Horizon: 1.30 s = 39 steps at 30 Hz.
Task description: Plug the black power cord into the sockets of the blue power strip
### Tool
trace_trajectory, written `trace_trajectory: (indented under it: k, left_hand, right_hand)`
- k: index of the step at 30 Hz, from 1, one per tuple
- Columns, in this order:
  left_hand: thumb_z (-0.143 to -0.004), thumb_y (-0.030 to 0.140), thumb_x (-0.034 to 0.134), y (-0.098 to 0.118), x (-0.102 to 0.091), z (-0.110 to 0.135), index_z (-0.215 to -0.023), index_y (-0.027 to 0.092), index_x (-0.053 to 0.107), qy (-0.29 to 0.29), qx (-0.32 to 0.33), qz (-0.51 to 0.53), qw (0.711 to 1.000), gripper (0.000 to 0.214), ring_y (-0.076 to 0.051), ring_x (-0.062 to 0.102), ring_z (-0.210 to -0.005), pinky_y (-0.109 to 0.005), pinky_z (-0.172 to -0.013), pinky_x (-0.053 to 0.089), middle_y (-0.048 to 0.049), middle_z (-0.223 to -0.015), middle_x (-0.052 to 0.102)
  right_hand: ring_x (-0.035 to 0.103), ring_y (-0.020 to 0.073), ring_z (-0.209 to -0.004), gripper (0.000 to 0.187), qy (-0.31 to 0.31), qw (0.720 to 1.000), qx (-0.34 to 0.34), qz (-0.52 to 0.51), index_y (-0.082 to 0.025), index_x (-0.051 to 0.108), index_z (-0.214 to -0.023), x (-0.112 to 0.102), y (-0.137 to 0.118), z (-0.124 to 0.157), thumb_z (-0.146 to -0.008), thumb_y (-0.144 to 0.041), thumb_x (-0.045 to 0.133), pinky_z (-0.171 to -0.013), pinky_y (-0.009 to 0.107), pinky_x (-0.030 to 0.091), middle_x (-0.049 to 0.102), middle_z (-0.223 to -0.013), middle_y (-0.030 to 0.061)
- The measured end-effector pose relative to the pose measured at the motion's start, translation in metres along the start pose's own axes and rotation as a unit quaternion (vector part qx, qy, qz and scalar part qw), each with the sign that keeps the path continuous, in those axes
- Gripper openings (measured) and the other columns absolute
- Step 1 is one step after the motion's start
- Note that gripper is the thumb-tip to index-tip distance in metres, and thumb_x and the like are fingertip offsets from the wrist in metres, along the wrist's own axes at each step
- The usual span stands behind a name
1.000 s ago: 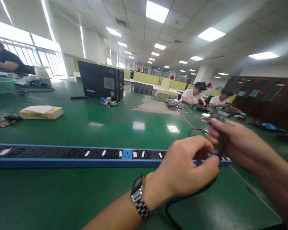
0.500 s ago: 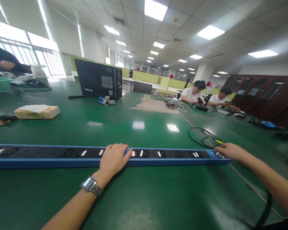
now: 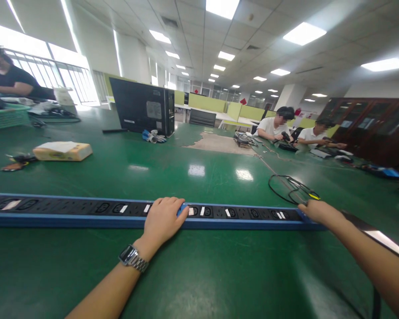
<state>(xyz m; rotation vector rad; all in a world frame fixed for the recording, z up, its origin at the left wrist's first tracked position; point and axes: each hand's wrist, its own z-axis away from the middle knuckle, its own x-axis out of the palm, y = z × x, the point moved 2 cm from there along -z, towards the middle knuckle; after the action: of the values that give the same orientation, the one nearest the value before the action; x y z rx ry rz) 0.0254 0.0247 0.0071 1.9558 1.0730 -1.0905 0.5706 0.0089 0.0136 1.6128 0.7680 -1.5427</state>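
A long blue power strip point(image 3: 239, 225) with a black socket face and several white labels lies across the green table. My left hand point(image 3: 164, 221) rests over its middle, fingers closed across the top and far edge, thumb beside a small blue part. At the strip's right end, my right hand point(image 3: 321, 212) is closed around the end piece, which it mostly covers; its fingertips are hidden. Just behind that hand lies a coil of thin black cable point(image 3: 287, 186) with a yellow tag. Another black cable point(image 3: 376, 303) hangs below my right forearm.
A tissue pack point(image 3: 63, 151), a black computer tower point(image 3: 141, 106) and gloves point(image 3: 154, 136) sit further back. At left, a person sits near a green basket point(image 3: 6, 117). Two people handle devices at far right. A dark panel with a bright edge point(image 3: 385, 239) shows beyond my right arm.
My view has turned slightly left, so most things sit further right. My right hand has slid a little left along the strip and now covers its end fitting. My left hand stays on the strip.
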Motion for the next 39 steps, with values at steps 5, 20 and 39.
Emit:
trace_trajectory:
  k: [5,20,39]
  left_hand:
    - [-0.092,0.039,0.039,0.000,-0.001,0.001,-0.105,0.018,0.067,0.003,-0.006,0.014,1.000,0.037,-0.024,0.060,-0.098,-0.039,-0.090,0.039,-0.0088,-0.103,0.070]
    - [-0.092,0.037,0.042,-0.001,0.001,0.002,-0.103,0.018,0.067,0.014,-0.003,0.009,1.000,0.034,-0.023,0.060,-0.095,-0.039,-0.088,0.039,-0.0074,-0.099,0.069]
    - [-0.092,0.038,0.041,0.000,0.000,0.002,-0.103,0.018,0.067,0.006,-0.008,0.003,1.000,0.034,-0.023,0.060,-0.094,-0.039,-0.087,0.038,-0.0076,-0.098,0.069]
  right_hand:
    - [0.065,0.0312,-0.095,0.049,-0.055,0.998,-0.016,0.026,-0.008,0.070,-0.093,-0.002,-0.001,0.004,-0.084,-0.048,0.041,-0.081,0.039,0.045,0.066,-0.104,0.0237]
    - [0.064,0.0366,-0.098,0.054,-0.025,0.999,-0.026,0.012,-0.009,0.066,-0.098,0.021,0.003,0.006,-0.083,-0.051,0.037,-0.082,0.046,0.047,0.065,-0.108,0.0255]
    - [0.065,0.0361,-0.097,0.057,-0.016,1.000,0.022,-0.002,-0.012,0.067,-0.103,0.013,-0.007,0.020,-0.081,-0.054,0.036,-0.080,0.048,0.049,0.065,-0.111,0.0242]
